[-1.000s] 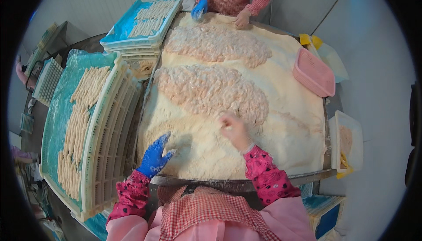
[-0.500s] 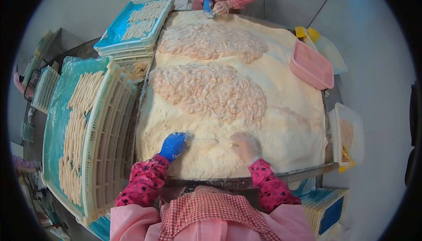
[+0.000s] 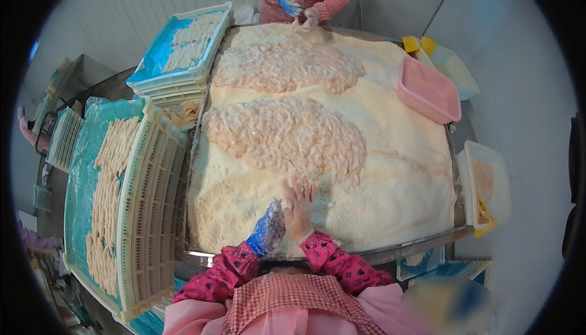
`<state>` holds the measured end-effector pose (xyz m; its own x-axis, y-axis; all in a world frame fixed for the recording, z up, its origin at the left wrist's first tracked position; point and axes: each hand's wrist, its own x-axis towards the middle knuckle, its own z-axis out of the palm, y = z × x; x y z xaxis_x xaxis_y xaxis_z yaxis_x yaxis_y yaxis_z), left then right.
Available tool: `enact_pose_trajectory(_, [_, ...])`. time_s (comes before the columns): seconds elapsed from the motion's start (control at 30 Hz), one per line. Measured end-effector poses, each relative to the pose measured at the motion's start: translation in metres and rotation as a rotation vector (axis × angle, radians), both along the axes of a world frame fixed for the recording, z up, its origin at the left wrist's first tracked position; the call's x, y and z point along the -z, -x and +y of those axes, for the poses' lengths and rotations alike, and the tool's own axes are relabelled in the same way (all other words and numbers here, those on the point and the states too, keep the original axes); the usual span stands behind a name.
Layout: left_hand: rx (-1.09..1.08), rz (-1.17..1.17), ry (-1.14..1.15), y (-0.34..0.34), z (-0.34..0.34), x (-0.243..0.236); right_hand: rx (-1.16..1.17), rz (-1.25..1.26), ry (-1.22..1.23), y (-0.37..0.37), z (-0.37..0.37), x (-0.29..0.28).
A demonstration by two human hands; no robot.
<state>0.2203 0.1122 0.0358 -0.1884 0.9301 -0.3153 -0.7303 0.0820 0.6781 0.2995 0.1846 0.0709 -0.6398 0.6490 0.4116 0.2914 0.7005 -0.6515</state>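
Note:
My left hand (image 3: 267,228), in a blue glove dusted with crumbs, is closed against the heel of my right hand. Whatever may lie within its fingers is hidden. Above it, my right hand (image 3: 298,210) wears a thin pale glove, with its fingers spread and pointing away from me. Both hands are over the pale breading crumbs (image 3: 390,213) near the table's front edge. Just beyond my right fingertips lies a heap of raw pinkish meat strips (image 3: 287,133). Behind it sits a second heap of the strips (image 3: 287,66).
At the left stand stacked trays (image 3: 143,213) topped with rows of coated strips (image 3: 107,213). Another tray stack (image 3: 177,78) rises behind. A pink basket (image 3: 429,91) sits at the right, near a clear tub (image 3: 488,182). Across the table a co-worker's hands (image 3: 299,10) handle a strip.
My hands have come together from apart, the left moving right and the right moving left. The pale strip seen between them earlier no longer shows there. The co-worker's hands have lifted slightly.

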Motion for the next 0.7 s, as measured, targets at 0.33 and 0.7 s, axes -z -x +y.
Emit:
enact_pose_trajectory(0.33, [-0.117,-0.496,-0.122,0.066,-0.04,-0.044,0.04,-0.653,-0.244,0.0,0.136,0.019])
enact_pose_trajectory(0.7, [-1.208,0.877,0.21,0.364,-0.222,-0.195,-0.439,-0.541,-0.562,-0.009,0.181,0.011])
